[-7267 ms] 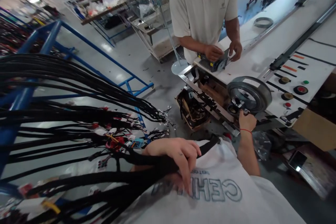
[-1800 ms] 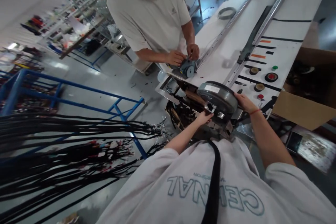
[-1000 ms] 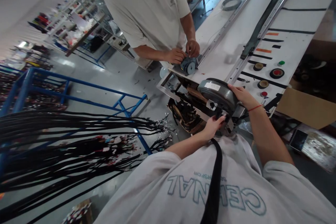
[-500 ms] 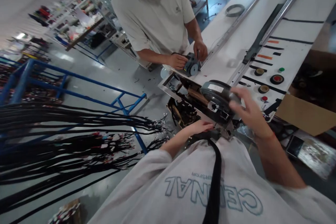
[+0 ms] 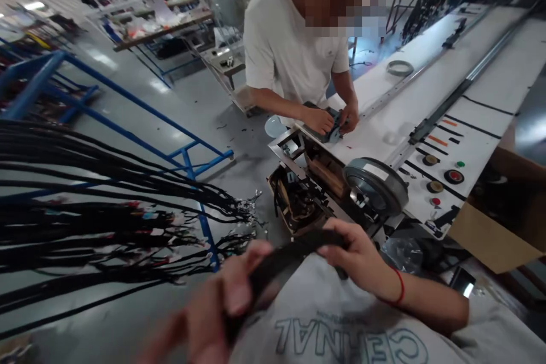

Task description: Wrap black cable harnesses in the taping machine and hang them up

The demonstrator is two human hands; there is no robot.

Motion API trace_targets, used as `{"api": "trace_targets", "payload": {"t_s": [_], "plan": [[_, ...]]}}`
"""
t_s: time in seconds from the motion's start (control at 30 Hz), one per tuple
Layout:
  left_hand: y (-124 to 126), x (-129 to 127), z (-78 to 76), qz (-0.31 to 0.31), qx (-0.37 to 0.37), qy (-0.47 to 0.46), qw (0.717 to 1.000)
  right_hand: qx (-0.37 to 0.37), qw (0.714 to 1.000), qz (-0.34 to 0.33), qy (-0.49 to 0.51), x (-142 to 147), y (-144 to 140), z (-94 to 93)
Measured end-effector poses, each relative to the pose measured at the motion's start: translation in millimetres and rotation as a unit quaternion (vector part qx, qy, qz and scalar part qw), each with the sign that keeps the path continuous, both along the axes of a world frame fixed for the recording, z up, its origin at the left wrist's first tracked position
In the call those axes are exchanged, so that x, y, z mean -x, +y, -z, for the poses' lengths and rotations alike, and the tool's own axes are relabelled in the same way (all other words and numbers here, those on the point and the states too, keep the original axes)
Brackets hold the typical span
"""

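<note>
A long black band (image 5: 294, 253), flexible and dark, stretches between my hands in front of my shirt. My left hand (image 5: 226, 301) is close to the camera and blurred, its fingers curled around the near part of the band. Farther along, my right hand (image 5: 358, 253) pinches the same band between thumb and fingers, and a short end hangs below that grip. Beyond my right hand, a round dark tape reel (image 5: 375, 185) with a white label sits at the near end of the bench, touched by neither hand.
Across the bench (image 5: 371, 108), a co-worker (image 5: 294, 51) handles a grey device (image 5: 335, 125). Black cables (image 5: 128, 159) with loose wire ends hang on a blue rack (image 5: 128, 136) at left. Under the bench end stands an open box (image 5: 294, 205). Buttons (image 5: 454, 177) line the right side.
My right hand has left the tape reel and now grips the black band. My left hand has come up toward the camera, holding it too. The view has shifted.
</note>
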State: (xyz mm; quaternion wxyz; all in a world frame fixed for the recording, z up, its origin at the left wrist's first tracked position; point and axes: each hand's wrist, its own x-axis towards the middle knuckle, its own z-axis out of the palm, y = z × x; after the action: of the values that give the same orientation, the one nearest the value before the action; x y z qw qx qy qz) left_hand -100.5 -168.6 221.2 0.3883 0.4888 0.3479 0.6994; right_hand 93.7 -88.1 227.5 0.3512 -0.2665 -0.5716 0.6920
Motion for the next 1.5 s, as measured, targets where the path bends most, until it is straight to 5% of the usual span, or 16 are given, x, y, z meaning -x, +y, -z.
{"api": "trace_targets", "payload": {"t_s": [0.07, 0.1, 0.17, 0.27, 0.33, 0.47, 0.57, 0.67, 0.77, 0.83, 0.9, 1.0, 1.07, 1.17, 1.27, 1.5], "plan": [[8.7, -26.7, -13.7, -0.288, -0.122, -0.087, 0.946, 0.007, 0.997, 0.08, 0.006, 8.2, 1.2, 8.5], [16.6, -38.0, -23.1, -0.371, -0.127, -0.094, 0.915, -0.002, 0.994, 0.111, 0.008, 9.8, 1.8, 16.7], [33.9, -52.5, -43.1, -0.399, -0.082, -0.123, 0.905, -0.054, 0.991, 0.125, 0.008, 6.7, 3.8, 37.8], [53.1, -56.2, -62.5, -0.304, -0.056, -0.193, 0.931, -0.163, 0.986, -0.015, 0.035, -9.0, 15.2, 67.3], [60.2, -56.1, -61.7, -0.221, -0.038, -0.208, 0.952, -0.176, 0.976, -0.114, 0.055, -18.9, 31.7, 74.6], [68.5, -68.2, -31.4, -0.001, 0.129, -0.065, 0.989, -0.093, 0.973, -0.186, 0.097, -15.7, 81.3, 43.4], [68.5, -77.6, -2.9, 0.043, 0.238, 0.141, 0.96, -0.045, 0.976, -0.177, 0.117, 2.7, 116.0, -2.7], [64.7, -73.5, 12.6, 0.04, 0.284, 0.25, 0.925, -0.011, 0.991, -0.07, 0.115, 12.9, 133.1, -32.1], [71.7, -65.6, 15.8, 0.252, 0.304, 0.171, 0.903, 0.047, 0.983, -0.028, 0.174, 2.7, 129.2, -32.7], [85.6, -70.1, 17.0, 0.436, 0.288, 0.047, 0.851, 0.08, 0.971, -0.025, 0.226, -12.3, 120.3, -25.0], [103.1, -85.7, 20.9, 0.529, 0.278, -0.067, 0.799, 0.087, 0.958, -0.015, 0.272, -28.1, 112.2, -18.0], [124.4, -118.3, 32.0, 0.538, 0.299, -0.126, 0.778, 0.087, 0.96, 0.015, 0.265, -44.9, 106.9, -12.2], [130.4, -135.5, 39.6, 0.489, 0.308, -0.075, 0.813, 0.075, 0.972, 0.074, 0.211, -49.5, 107.2, -8.2], [127.1, -145.2, 45.6, 0.291, 0.283, 0.126, 0.905, 0.048, 0.968, 0.196, 0.152, -54.7, 110.4, 2.1], [113.6, -138.6, 46.5, 0.178, 0.235, 0.316, 0.902, 0.109, 0.951, 0.243, 0.157, -74.1, 115.4, 11.7], [85.6, -92.6, 60.7, 0.431, 0.238, 0.289, 0.821, 0.134, 0.884, 0.317, 0.316, -136.6, 113.3, 21.3]]}}
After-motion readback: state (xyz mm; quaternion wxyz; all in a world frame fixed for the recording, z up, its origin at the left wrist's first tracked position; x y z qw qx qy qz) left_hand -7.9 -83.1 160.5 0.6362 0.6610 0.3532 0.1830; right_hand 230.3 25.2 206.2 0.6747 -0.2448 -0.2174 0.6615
